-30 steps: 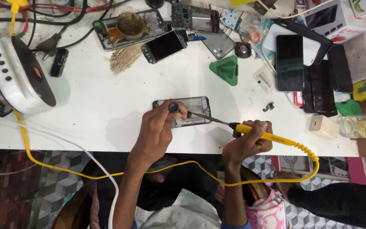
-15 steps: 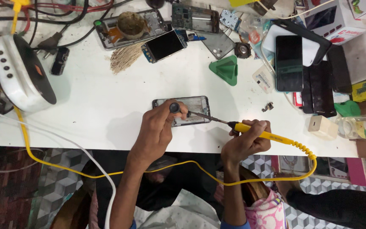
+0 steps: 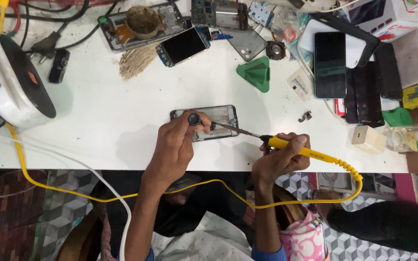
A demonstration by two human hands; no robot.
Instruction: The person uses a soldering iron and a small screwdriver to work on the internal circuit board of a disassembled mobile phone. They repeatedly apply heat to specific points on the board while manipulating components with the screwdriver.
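An opened phone lies flat near the front edge of the white table. My left hand rests on its left part and grips a dark tool with a round black cap. My right hand holds a yellow soldering iron just right of the phone. The iron's thin metal shaft slants left onto the phone, close to my left fingers. The exact spot the tip touches is hidden by my left hand.
A white round device stands at the left. A green wedge, a brush, phone parts and circuit boards lie at the back. Dark phones, a white cube and a bottle crowd the right. The iron's yellow cord loops below the table.
Both hands stay over the phone in nearly the same pose. The iron and my right hand have shifted only slightly.
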